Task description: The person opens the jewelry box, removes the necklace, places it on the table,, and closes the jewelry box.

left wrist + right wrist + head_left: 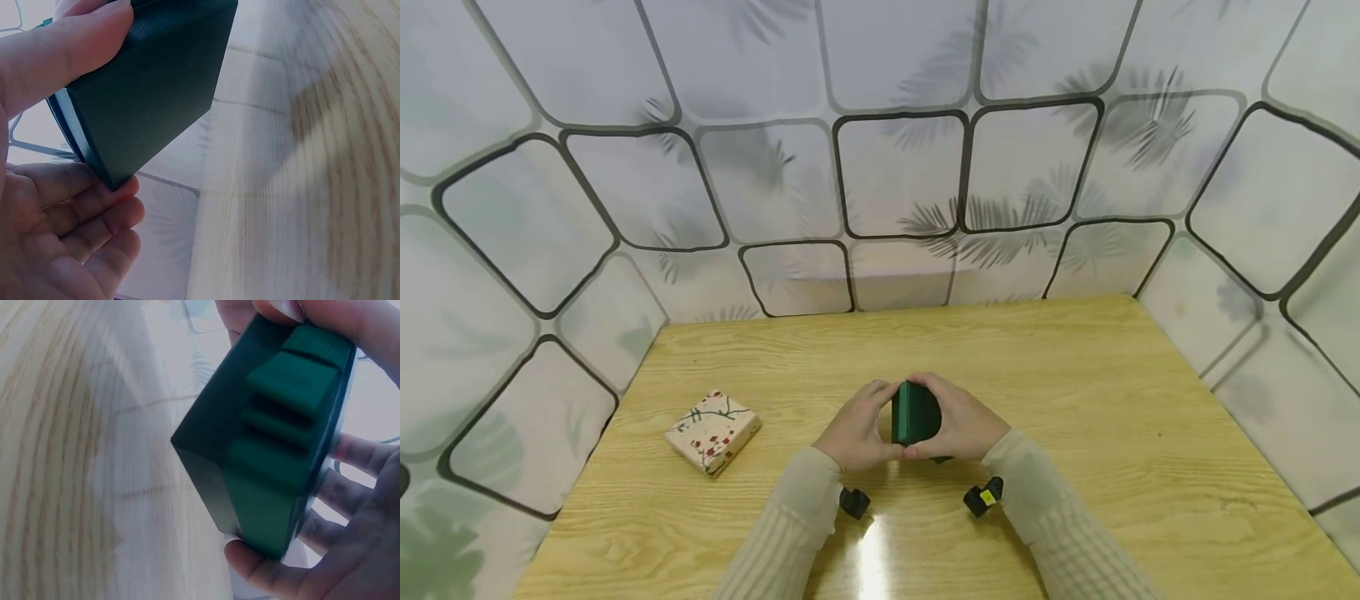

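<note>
Both hands hold a dark green box point(917, 414) above the middle of the table, tilted. My left hand point(856, 429) pinches its left side; in the left wrist view the thumb lies over one edge of the smooth dark face and the fingers touch the lower corner. On the other side my right hand point(968, 421) grips the box, thumb at one end and fingers curled at the other. Seen from the right wrist, the box point(265, 475) shows a brighter green side with dark slots or ridges, somewhat blurred. What it holds inside cannot be made out.
To the left on the wooden table point(1075, 375) lies a cream box point(713, 431) with red blossoms and dark branches. A curtain point(902, 175) with a grid and leaf pattern encloses the back and both sides of the table.
</note>
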